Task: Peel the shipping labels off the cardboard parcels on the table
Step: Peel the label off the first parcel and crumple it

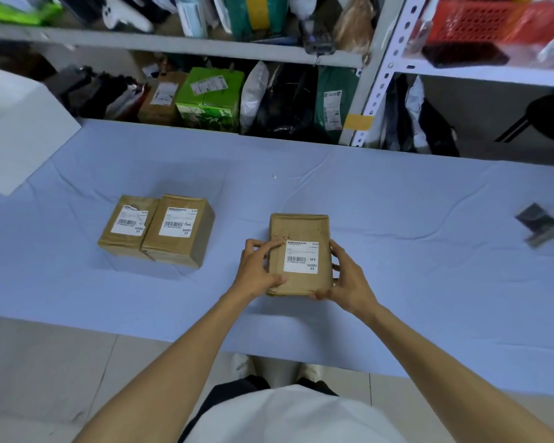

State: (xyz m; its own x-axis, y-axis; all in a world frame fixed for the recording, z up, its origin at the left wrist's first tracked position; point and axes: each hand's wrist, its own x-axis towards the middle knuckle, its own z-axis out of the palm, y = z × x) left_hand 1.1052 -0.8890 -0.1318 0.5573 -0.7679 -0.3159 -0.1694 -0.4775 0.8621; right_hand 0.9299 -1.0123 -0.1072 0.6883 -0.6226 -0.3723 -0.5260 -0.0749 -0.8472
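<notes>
A cardboard held parcel [298, 228] is gripped between both hands over the near middle of the bench [397, 219], which is covered with a pale blue cloth; whether its underside touches the cloth cannot be told. The left hand [259, 270] is curled against the parcel's left edge, with the thumb laid on the lower left of the top face and a fingertip set at the upper left corner of the white shipping label [301, 258]. The right hand [346, 279] is closed round the parcel's right side, its thumb at the near edge. The label lies flat on the nearer half of the top face, fully stuck down as far as can be seen.

Well apart to the left, two further parcels are stood touching side by side: the left parcel [122, 241], whose label [129, 220] is torn at its upper right corner, and the middle parcel [181, 247], whose label [179, 222] is whole. A white box [13, 123] is seen at the bench's far left, and loaded shelves [173, 43] are ranged behind
</notes>
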